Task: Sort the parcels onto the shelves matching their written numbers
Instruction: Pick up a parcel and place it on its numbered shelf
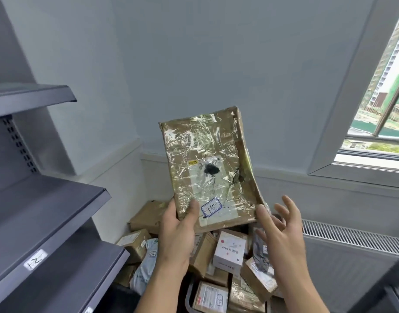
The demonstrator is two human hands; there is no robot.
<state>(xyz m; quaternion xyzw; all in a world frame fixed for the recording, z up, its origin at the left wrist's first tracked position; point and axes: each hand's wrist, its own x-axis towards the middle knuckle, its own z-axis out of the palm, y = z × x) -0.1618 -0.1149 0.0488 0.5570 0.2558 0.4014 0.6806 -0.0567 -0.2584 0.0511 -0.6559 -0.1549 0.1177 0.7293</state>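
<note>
While the left hand (178, 224) grips the lower left corner of a flat brown parcel (207, 159), thumb curled over its front and fingers hidden behind, the right hand (282, 231) hangs open just beside the lower right corner, fingers spread and straight. Its thumb tip lies at that corner, though whether it touches the cardboard cannot be told. The parcel is held up in the air, nearly upright with its top leaning slightly to the left, in front of a pale wall (194, 64). Crinkled clear tape covers it. A white shipping slip on its face bears a black blot. A blue-framed label (211, 207) with a handwritten number sits near the bottom edge, right beside the left thumb. Grey metal shelves (47, 199) stand at the left, well apart from the parcel; a white shelf tag (35, 259) with handwriting is stuck on the front edge of one. Below the hands lies a pile of parcels (144, 240), cardboard boxes and bags heaped together, with a white box (230, 249) among them. A window (386, 98) fills the upper right, and a radiator grille (352, 236) runs beneath it.
</note>
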